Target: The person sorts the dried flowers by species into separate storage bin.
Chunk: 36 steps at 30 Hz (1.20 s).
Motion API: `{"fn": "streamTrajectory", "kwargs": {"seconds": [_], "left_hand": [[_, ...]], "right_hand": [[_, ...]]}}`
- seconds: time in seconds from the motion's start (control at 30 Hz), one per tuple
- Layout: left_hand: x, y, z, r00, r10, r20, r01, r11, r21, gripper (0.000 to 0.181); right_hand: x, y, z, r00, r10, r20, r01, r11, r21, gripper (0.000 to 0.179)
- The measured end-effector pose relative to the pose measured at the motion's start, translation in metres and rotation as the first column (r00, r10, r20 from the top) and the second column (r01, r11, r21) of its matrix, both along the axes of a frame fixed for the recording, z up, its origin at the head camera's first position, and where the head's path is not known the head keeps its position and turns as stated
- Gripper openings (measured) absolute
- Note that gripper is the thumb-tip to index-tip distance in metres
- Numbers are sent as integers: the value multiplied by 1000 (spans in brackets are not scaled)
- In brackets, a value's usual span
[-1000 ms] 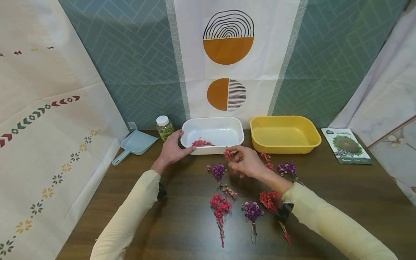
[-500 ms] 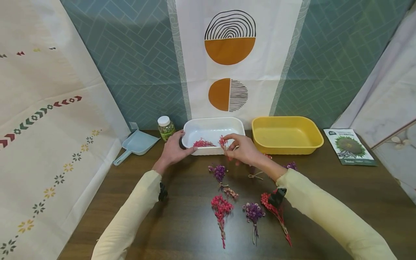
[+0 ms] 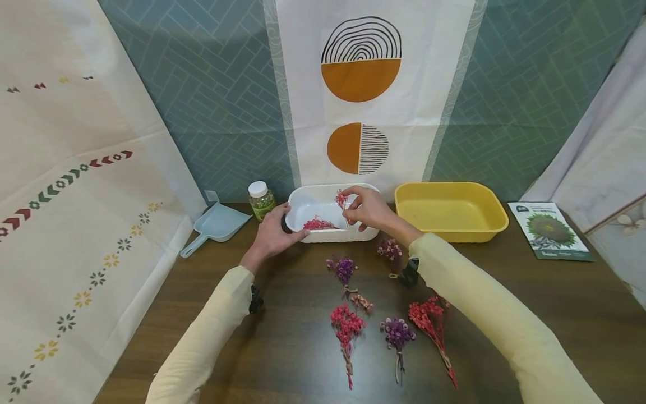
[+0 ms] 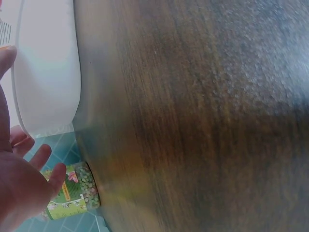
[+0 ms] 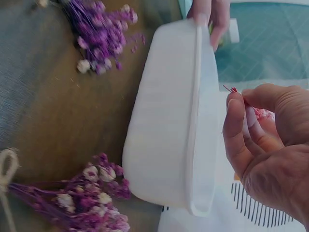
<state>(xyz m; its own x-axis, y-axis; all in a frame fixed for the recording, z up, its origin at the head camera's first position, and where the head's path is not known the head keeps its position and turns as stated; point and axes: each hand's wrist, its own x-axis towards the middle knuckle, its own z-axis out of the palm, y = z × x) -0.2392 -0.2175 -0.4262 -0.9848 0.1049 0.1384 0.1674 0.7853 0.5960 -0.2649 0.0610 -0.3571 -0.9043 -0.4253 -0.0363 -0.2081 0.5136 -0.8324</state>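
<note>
My right hand point(image 3: 369, 209) pinches a small sprig of pink-red dried flowers point(image 3: 341, 198) between thumb and fingertips, above the right half of a white plastic tub point(image 3: 348, 235). In the right wrist view its thin stem ends point(image 5: 232, 90) stick out past the fingertips. More pink-red dried flowers point(image 3: 319, 224) lie inside the tub. At the tub's left end my left hand point(image 3: 273, 231) holds it, thumb over the front rim and fingers round the left side. A lidded jar point(image 4: 72, 193) of small green pieces stands just behind those fingers.
Purple dried bunches point(image 3: 344, 269) and pink-red ones point(image 3: 347, 325) lie on the dark wood table, several tied with twine. A yellow tub point(image 3: 449, 233) stands right of the white one, with a seed packet point(image 3: 551, 230) beyond. A light blue dustpan point(image 3: 218, 223) lies at the left.
My right hand has lifted the pink-red sprig from in front of the white tub up and back over it. The left hand has stayed at the tub's left end.
</note>
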Motion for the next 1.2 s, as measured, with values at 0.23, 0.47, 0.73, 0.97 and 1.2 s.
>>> {"fn": "streamTrajectory", "kwargs": {"seconds": [0.23,0.47,0.73,0.97,1.2], "left_hand": [[3,1,0,1000,4,1,-4,1000,8,89],[3,2,2,1000,4,-6,-3,1000,6,89],[1,3,2,1000,12,-6,-12,1000,3,89],[1,4,1,1000,18,-9,-18,1000,6,90],[3,2,2,1000,15,-11,-15,1000,8,89]], "right_hand": [[-26,-11,-13,998,37,-44,-33,995,95,50],[-39,-20,-24,993,116,-11,-111,975,192,51],[-42,-26,-25,987,161,3,-154,941,300,49],[-43,-20,-28,975,213,-62,-182,928,324,50],[-36,-11,-20,968,219,-123,-174,937,303,50]]}}
